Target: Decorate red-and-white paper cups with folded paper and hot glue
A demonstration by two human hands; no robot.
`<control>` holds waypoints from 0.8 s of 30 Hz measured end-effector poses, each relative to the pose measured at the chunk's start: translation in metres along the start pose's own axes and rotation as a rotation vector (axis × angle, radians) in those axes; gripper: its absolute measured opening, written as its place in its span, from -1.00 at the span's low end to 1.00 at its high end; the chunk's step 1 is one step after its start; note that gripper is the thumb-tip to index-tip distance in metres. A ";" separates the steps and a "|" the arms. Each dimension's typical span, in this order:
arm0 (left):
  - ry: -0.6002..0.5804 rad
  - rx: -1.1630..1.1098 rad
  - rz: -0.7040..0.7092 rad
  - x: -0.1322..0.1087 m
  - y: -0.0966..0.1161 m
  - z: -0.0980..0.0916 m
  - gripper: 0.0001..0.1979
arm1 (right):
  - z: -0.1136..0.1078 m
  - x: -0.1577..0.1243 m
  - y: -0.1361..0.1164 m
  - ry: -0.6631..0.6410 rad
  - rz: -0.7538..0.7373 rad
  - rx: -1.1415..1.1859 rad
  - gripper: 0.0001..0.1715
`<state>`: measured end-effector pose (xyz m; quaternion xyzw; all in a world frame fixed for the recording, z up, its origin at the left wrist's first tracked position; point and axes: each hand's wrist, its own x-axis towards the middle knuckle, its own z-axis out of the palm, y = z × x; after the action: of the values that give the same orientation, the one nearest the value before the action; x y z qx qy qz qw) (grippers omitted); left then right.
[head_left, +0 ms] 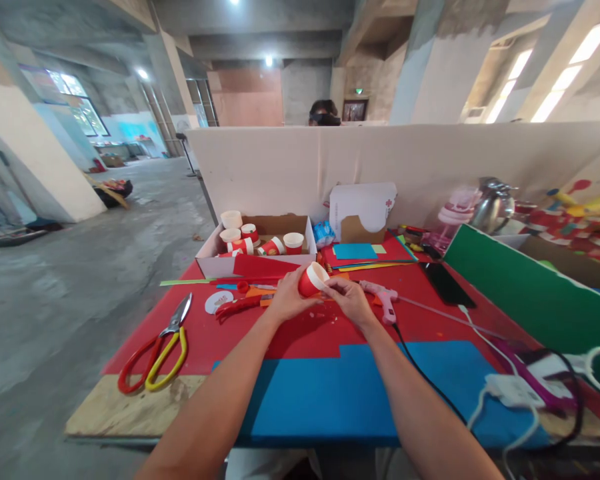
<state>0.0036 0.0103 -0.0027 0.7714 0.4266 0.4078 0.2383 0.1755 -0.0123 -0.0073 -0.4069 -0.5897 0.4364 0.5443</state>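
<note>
A red paper cup (307,284) with a white rim is tilted above the table, its mouth turned to the upper right. My left hand (287,299) wraps round the cup's left side. At the right edge of the rim, the fingers of my right hand (351,300) are pinched together on the cup. Just right of that hand lies a pink glue gun (386,303) with a black cord. Behind the hands, a white cardboard box (213,268) holds several red and white paper cups. A red-handled tool (240,305) lies left of my left hand.
Large scissors (173,333) with red and yellow handles lie at the table's left. Blue sheets (320,393) cover the front. A phone (447,285), a green panel (525,293) and a white power strip (515,391) with cables occupy the right. A white partition (270,167) stands behind; a person's head shows beyond it.
</note>
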 end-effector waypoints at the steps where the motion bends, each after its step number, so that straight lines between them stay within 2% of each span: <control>1: 0.007 0.037 -0.002 0.000 0.000 0.000 -0.24 | 0.000 0.000 0.000 -0.015 0.002 -0.002 -0.76; 5: 0.022 0.105 0.011 -0.001 0.004 0.002 -0.35 | 0.002 -0.001 0.001 -0.009 -0.021 -0.012 -0.71; 11: -0.020 0.225 -0.007 -0.003 0.007 0.006 -0.33 | 0.004 -0.002 -0.005 0.149 -0.018 -0.136 -0.74; 18: -0.040 0.282 -0.023 -0.005 0.012 0.005 -0.34 | 0.008 -0.004 -0.004 0.102 0.206 0.339 -0.63; 24: -0.039 0.269 -0.008 -0.006 0.012 0.005 -0.34 | 0.003 -0.005 -0.002 0.043 0.330 0.512 -0.67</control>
<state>0.0114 -0.0010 0.0008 0.8023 0.4760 0.3308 0.1425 0.1730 -0.0177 -0.0072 -0.3559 -0.3747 0.6449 0.5631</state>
